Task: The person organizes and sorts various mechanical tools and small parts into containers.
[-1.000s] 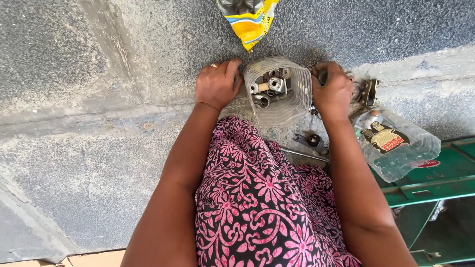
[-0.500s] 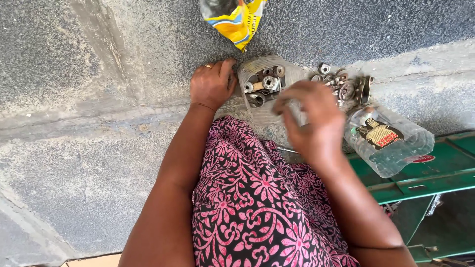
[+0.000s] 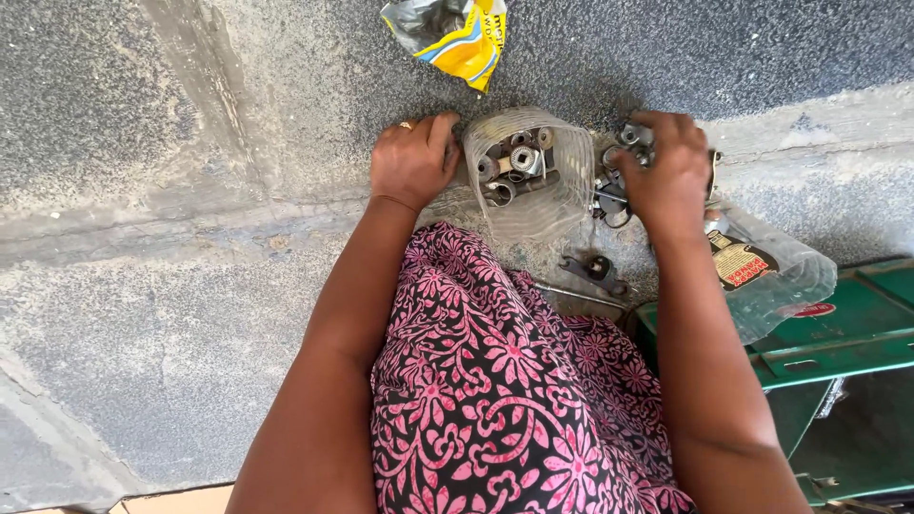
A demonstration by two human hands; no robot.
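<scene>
Clear plastic bag point(image 3: 533, 176), mouth open, lies on the concrete floor point(image 3: 190, 286) between the two hands; holds steel bearings and nuts.

Left hand point(image 3: 411, 162): flat on the floor, fingers curled against the bag's left edge, seemingly pinning it so the mouth stays spread. Grasping nothing else; a ring shows on one finger.

Right hand point(image 3: 666, 171): just right of the bag, fingers bent down over a loose heap of metal parts point(image 3: 614, 195), apparently picking among them. Whether a piece is actually pinched cannot be told.

Second clear bag point(image 3: 771, 276): right of the right wrist, against a green metal box point(image 3: 828, 333); red-and-yellow label inside.

Dark bracket point(image 3: 595, 269): on the floor, nearer the body than the right hand.

Yellow wrapper point(image 3: 452, 33): crumpled, beyond the left hand, apart from it.

Change since half a second ago: the right hand, then raised in front of the bag, now sits down on the heap; the left hand and bag are unmoved.
</scene>
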